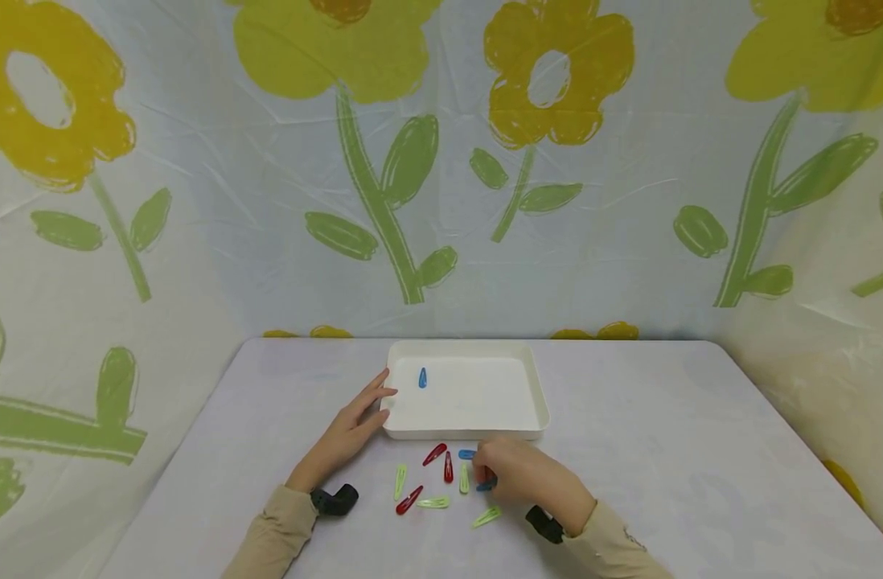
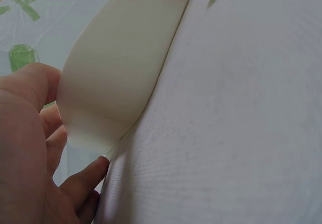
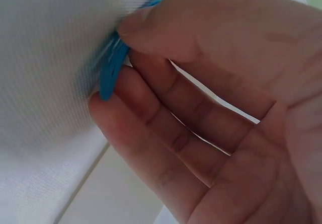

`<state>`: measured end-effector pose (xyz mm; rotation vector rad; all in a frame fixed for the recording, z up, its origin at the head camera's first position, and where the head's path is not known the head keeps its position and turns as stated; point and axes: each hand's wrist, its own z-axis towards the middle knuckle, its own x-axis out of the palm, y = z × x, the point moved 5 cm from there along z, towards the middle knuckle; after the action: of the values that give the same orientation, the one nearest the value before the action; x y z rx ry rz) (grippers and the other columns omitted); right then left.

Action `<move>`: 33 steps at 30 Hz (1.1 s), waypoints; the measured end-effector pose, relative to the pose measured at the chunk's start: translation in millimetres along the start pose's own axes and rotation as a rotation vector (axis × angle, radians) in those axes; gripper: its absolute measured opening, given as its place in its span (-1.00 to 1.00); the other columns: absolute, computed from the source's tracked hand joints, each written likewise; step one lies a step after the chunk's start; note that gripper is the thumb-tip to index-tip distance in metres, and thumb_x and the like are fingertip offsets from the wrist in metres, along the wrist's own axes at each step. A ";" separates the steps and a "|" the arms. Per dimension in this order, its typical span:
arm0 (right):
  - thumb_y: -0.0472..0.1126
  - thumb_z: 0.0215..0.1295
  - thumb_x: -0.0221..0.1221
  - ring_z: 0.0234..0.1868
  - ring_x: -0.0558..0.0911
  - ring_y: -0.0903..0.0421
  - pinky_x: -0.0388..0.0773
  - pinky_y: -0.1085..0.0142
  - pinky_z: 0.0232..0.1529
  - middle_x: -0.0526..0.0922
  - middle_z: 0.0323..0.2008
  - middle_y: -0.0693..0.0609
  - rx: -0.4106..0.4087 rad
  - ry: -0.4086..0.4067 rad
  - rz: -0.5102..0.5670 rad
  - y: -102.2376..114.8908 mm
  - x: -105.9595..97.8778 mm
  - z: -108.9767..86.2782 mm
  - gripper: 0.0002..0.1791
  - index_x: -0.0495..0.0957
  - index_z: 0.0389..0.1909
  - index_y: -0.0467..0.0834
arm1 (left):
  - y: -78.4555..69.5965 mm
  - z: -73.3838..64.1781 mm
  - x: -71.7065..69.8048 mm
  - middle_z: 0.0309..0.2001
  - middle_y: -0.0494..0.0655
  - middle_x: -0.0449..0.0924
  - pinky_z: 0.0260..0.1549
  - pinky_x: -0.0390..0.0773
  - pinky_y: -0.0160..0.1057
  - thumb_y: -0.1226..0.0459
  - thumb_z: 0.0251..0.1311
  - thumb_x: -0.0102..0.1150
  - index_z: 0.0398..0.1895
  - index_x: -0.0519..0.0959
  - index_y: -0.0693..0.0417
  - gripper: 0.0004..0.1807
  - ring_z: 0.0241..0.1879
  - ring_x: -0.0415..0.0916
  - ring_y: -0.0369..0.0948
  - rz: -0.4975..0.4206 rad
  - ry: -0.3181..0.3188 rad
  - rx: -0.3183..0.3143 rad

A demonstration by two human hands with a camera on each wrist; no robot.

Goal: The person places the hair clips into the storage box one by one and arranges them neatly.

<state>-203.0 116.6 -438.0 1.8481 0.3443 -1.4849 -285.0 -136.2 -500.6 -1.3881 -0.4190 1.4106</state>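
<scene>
My right hand [image 1: 517, 470] is over the table in front of the tray, its thumb and fingertips pinching a blue snap hair clip [image 3: 113, 68] against the table surface. Part of that clip is hidden by the thumb. Beside the fingers lies another blue hair clip [image 1: 466, 454]. My left hand [image 1: 351, 426] rests at the left side of the white tray [image 1: 456, 435], its relaxed fingers touching the rim and wall. Inside the tray, toward the left, is a single blue hair clip [image 1: 423, 378].
Red hair clips [image 1: 449, 466] and several light green hair clips [image 1: 433, 503] lie scattered on the table [image 1: 630, 418] between the hands. A flower-printed curtain [image 1: 615, 241] hangs behind and on both sides.
</scene>
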 end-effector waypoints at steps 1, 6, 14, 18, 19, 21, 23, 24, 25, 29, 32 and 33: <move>-0.52 -0.11 0.40 -0.52 0.37 0.34 0.42 0.48 -0.48 0.49 -0.54 0.21 -0.005 -0.002 0.000 0.1 0.0 -0.1 -0.75 0.64 -0.55 -0.10 | 0.1 -0.1 0.2 0.57 -0.26 -0.04 0.43 -0.02 0.12 0.21 0.47 0.06 0.34 0.43 -0.03 -0.59 0.55 -0.14 -0.05 0.002 -0.002 0.004; -0.52 -0.15 0.39 -0.52 0.36 0.34 0.41 0.47 -0.49 0.49 -0.54 0.20 -0.025 -0.010 -0.013 0.7 -1.1 -0.4 -0.76 0.65 -0.54 -0.12 | 0.4 -0.4 0.7 0.57 -0.21 -0.03 0.45 -0.02 0.04 0.21 0.48 0.05 0.34 0.43 -0.01 -0.59 0.55 -0.14 -0.01 0.003 -0.005 0.024; -0.51 -0.16 0.38 -0.54 0.36 0.32 0.39 0.47 -0.52 0.50 -0.55 0.20 0.000 0.009 -0.001 1.8 -1.1 -0.3 -0.75 0.64 -0.55 -0.09 | -3.4 -2.4 0.0 0.57 -0.19 -0.03 0.39 -0.03 -0.46 0.21 0.48 0.05 0.34 0.43 0.02 -0.59 0.55 -0.15 -0.05 -0.024 -0.004 0.039; -0.53 -0.15 0.35 -0.53 0.36 0.32 0.40 0.47 -0.51 0.50 -0.55 0.19 -0.002 0.006 0.007 1.6 -0.8 0.1 -0.74 0.64 -0.55 -0.10 | -3.4 -2.6 -0.3 0.57 -0.18 -0.03 0.36 -0.03 -0.50 0.19 0.48 0.05 0.34 0.43 0.01 -0.59 0.55 -0.15 -0.04 -0.029 -0.008 0.040; -0.53 -0.15 0.34 -0.53 0.36 0.32 0.40 0.47 -0.50 0.50 -0.56 0.19 -0.003 0.004 0.008 1.5 -0.7 0.2 -0.74 0.64 -0.55 -0.10 | -3.2 -2.5 -0.4 0.57 -0.18 -0.03 0.36 -0.03 -0.50 0.19 0.48 0.05 0.34 0.43 0.00 -0.59 0.55 -0.15 -0.04 -0.031 -0.008 0.037; -0.54 -0.14 0.33 -0.53 0.36 0.33 0.40 0.47 -0.50 0.50 -0.56 0.20 -0.006 0.002 0.005 1.5 -0.5 0.4 -0.74 0.64 -0.55 -0.10 | -2.1 -2.3 -0.4 0.57 -0.18 -0.02 0.36 -0.03 -0.50 0.19 0.48 0.06 0.34 0.44 -0.01 -0.59 0.55 -0.15 -0.05 -0.036 -0.011 0.031; -0.55 -0.12 0.32 -0.53 0.37 0.33 0.40 0.48 -0.49 0.50 -0.56 0.20 -0.005 0.002 0.007 1.7 -0.5 0.6 -0.74 0.65 -0.55 -0.10 | -1.0 -2.2 0.0 0.57 -0.19 -0.02 0.38 -0.03 -0.47 0.19 0.47 0.06 0.34 0.44 -0.02 -0.59 0.55 -0.15 -0.07 -0.036 -0.012 0.024; -0.55 -0.10 0.33 -0.53 0.37 0.33 0.41 0.48 -0.49 0.50 -0.56 0.20 -0.004 0.003 0.007 1.6 -0.4 0.6 -0.74 0.65 -0.54 -0.10 | -0.3 -2.0 0.3 0.57 -0.22 -0.03 0.39 -0.04 -0.45 0.18 0.47 0.06 0.34 0.44 -0.04 -0.59 0.55 -0.15 -0.10 -0.036 -0.009 0.015; -0.54 -0.09 0.33 -0.53 0.37 0.33 0.41 0.48 -0.49 0.50 -0.56 0.20 -0.004 0.004 0.007 1.6 -0.3 0.6 -0.75 0.65 -0.54 -0.10 | 0.3 -1.8 0.3 0.57 -0.24 -0.03 0.39 -0.04 -0.45 0.18 0.47 0.06 0.34 0.44 -0.05 -0.59 0.55 -0.16 -0.13 -0.034 -0.008 0.007; -0.54 -0.05 0.33 -0.53 0.37 0.32 0.41 0.47 -0.48 0.51 -0.56 0.19 -0.001 0.014 0.013 1.4 -0.2 0.8 -0.75 0.65 -0.53 -0.10 | 1.5 -1.5 0.5 0.57 -0.26 -0.03 0.41 -0.05 -0.41 0.16 0.47 0.06 0.34 0.44 -0.06 -0.58 0.55 -0.16 -0.16 -0.028 -0.002 -0.004; -0.54 -0.02 0.33 -0.53 0.37 0.31 0.41 0.47 -0.48 0.52 -0.55 0.18 0.006 0.021 0.016 0.3 0.3 1.1 -0.75 0.66 -0.52 -0.10 | 0.6 -1.4 0.4 0.57 -0.22 -0.03 0.43 -0.03 -0.32 0.15 0.47 0.06 0.35 0.44 -0.06 -0.57 0.55 -0.15 -0.11 -0.030 -0.004 0.005; -0.54 -0.01 0.33 -0.53 0.37 0.31 0.42 0.47 -0.48 0.52 -0.55 0.18 0.009 0.023 0.017 0.1 0.5 1.2 -0.75 0.66 -0.52 -0.10 | -0.1 -1.4 0.3 0.57 -0.19 -0.03 0.44 -0.02 -0.29 0.15 0.47 0.07 0.34 0.44 -0.04 -0.58 0.55 -0.15 -0.08 -0.032 -0.005 0.011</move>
<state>-203.8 115.6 -438.5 1.8717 0.3321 -1.4569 -283.7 -136.5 -501.0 -1.3637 -0.4345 1.3890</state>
